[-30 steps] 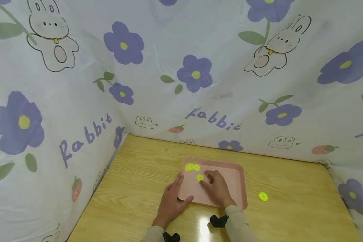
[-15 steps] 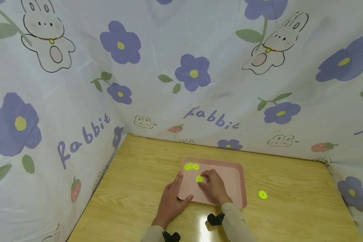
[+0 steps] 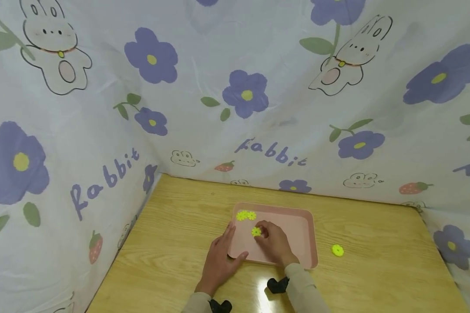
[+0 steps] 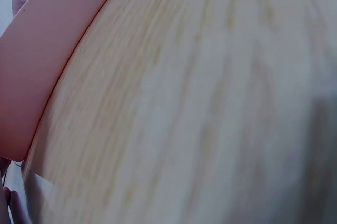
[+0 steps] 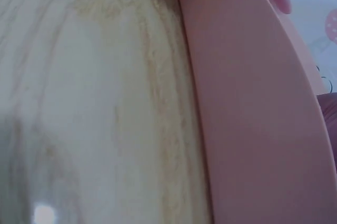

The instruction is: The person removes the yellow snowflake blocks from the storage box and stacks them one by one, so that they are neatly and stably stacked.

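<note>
A shallow pink tray (image 3: pixel 299 232) sits on the table in the head view. My left hand (image 3: pixel 219 263) rests against its left end, fingers extended along the rim and thumb at the front edge. Over the tray, my right hand (image 3: pixel 276 244) pinches a yellow notched disc (image 3: pixel 256 232) between thumb and fingers. Two similar yellow discs (image 3: pixel 246 215) lie side by side at the tray's far left corner. Both wrist views are mostly filled by the tray's outer wall (image 4: pixel 47 61) and the wood, with the discs hidden.
Another yellow disc (image 3: pixel 337 250) lies on the wooden table (image 3: pixel 380 261), to the right of the tray. A white cloth printed with rabbits and purple flowers (image 3: pixel 246 93) rises behind the table and along its left side.
My right thumb and fingers have closed in on the disc, which has shifted slightly toward the front of the tray. My left hand stays against the tray. The head view has turned a little.
</note>
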Demonstrator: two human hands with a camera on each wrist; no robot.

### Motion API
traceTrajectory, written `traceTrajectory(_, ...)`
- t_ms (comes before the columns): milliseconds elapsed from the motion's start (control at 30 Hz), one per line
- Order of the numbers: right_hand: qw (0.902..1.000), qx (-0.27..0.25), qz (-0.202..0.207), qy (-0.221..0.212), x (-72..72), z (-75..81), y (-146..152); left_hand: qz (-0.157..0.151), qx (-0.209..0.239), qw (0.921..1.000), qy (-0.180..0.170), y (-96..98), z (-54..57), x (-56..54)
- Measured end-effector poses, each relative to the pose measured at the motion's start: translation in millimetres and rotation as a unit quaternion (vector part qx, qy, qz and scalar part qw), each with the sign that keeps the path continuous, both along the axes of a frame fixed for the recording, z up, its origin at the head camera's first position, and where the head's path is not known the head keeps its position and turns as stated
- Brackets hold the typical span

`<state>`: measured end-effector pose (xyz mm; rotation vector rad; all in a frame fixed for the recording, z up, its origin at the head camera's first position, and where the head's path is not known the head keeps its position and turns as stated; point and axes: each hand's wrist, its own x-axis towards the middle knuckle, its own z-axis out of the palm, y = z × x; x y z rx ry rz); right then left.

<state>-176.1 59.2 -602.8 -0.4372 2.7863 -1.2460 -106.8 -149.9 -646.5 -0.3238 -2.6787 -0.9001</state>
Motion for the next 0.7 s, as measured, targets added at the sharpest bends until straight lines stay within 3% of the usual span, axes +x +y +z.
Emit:
traceTrajectory(367,0.9999,-0.002,0.012,0.012,6.8,-4.4,6.7,-0.001,0.017,0.9991,-0.038,2.9,1.1,-0.2)
traceTrajectory(533,0.9991,-0.033,0.010,0.026,11.7,-4.2,14.2,-0.006,0.012,0.9996,-0.026,3.5,1.1,0.0)
traceTrajectory(700,0.9981,-0.050,-0.001,0.036,15.1,5.6,26.0,-0.007,0.021,0.9997,-0.013,1.3,3.1,-0.8)
